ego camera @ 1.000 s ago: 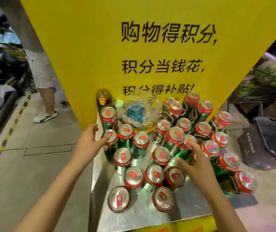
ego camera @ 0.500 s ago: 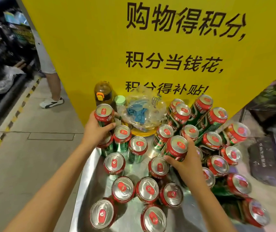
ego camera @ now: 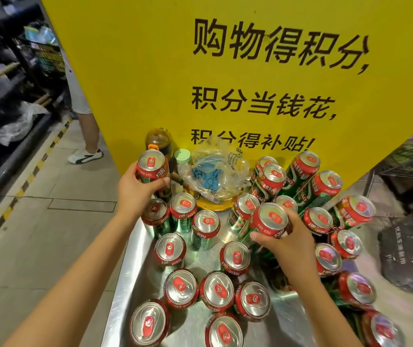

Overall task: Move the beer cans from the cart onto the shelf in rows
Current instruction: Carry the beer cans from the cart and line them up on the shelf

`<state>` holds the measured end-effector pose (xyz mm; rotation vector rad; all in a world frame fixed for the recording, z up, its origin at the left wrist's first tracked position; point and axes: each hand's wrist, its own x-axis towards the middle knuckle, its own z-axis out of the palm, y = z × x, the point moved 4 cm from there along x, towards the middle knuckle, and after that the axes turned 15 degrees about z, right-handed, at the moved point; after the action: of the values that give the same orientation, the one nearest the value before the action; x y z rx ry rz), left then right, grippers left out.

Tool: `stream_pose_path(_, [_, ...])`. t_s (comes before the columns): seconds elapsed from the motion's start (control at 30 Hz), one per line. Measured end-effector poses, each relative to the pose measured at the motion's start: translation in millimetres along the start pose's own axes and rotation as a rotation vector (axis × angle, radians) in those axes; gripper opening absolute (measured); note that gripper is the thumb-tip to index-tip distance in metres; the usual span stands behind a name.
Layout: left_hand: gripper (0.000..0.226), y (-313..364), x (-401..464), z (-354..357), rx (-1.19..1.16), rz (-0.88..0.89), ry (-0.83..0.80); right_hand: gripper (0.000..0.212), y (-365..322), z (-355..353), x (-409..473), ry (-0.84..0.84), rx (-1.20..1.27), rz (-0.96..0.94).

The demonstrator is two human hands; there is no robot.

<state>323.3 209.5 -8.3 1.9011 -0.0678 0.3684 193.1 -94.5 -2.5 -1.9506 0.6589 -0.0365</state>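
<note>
left hand (ego camera: 135, 190) grasps one beer can (ego camera: 151, 166), upper-left of centre | right hand (ego camera: 289, 240) wraps another can (ego camera: 270, 220), mid-frame | remaining cans (ego camera: 216, 289) on cart (ego camera: 125, 284) | likely heavy, rigid, smooth-sided; hold round the body.

Yellow sign panel (ego camera: 225, 71) rises above grey tiled floor (ego camera: 50, 234).

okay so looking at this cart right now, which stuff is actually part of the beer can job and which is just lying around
Part of the job:
- can in the left hand, gripped by the left hand
- can in the right hand, gripped by the right hand
- loose cans on the metal cart

Just lying about:
- brown bottle
- plastic bag with something blue inside
- green-lidded container
- yellow sign
</note>
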Motion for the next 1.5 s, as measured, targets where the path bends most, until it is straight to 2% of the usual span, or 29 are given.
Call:
stream_pose_path(0.27, [0.056,67.4,-6.6,-30.8,-0.072,0.128,0.138,0.062,-63.8,-35.9,-15.8,-0.002,0.218,-0.229])
stream_pose_path(0.43, [0.052,111.7,-31.6,-60.5,-0.157,0.173,0.226,0.057,-112.4,-37.7,-33.8,-0.145,0.358,-0.273])
stream_pose_path(0.63, [0.05,140.7,-77.5,-112.3,-0.211,0.186,0.263,0.084,-136.3,-3.6,-76.7,-0.334,0.408,-0.276])
stream_pose_path(0.73, [0.052,144.5,-110.5,-146.5,-0.211,0.166,0.312,0.063,-147.0,21.7,-111.1,-0.442,0.356,-0.296])
stream_pose_path(0.8, [0.052,142.0,-137.7,-174.0,-0.202,0.135,0.365,0.051,-153.4,42.0,-137.8,-0.513,0.329,-0.318])
stream_pose_path(0.93, [0.049,133.3,-205.7,-237.4,-0.165,0.051,0.473,0.046,-160.0,90.1,-202.7,-0.654,0.295,-0.361])
stream_pose_path(1.03, [0.054,121.5,-266.5,-292.5,-0.108,-0.028,0.591,0.06,-156.6,131.9,-257.1,-0.775,0.278,-0.369])
stream_pose_path(1.27, [0.065,99.4,-424.1,-411.6,-0.015,-0.2,0.89,0.065,-137.2,230.0,-402.7,-1.095,0.202,-0.364])
stream_pose_path(1.4, [0.053,103.8,-508.1,-462.9,0.056,-0.243,1.061,0.055,-125.0,275.7,-486.4,-1.291,0.165,-0.37])
stream_pose_path(1.5, [0.046,107.6,-562.5,-493.7,0.083,-0.3,1.176,0.058,-117.8,306.4,-542.9,-1.404,0.122,-0.364])
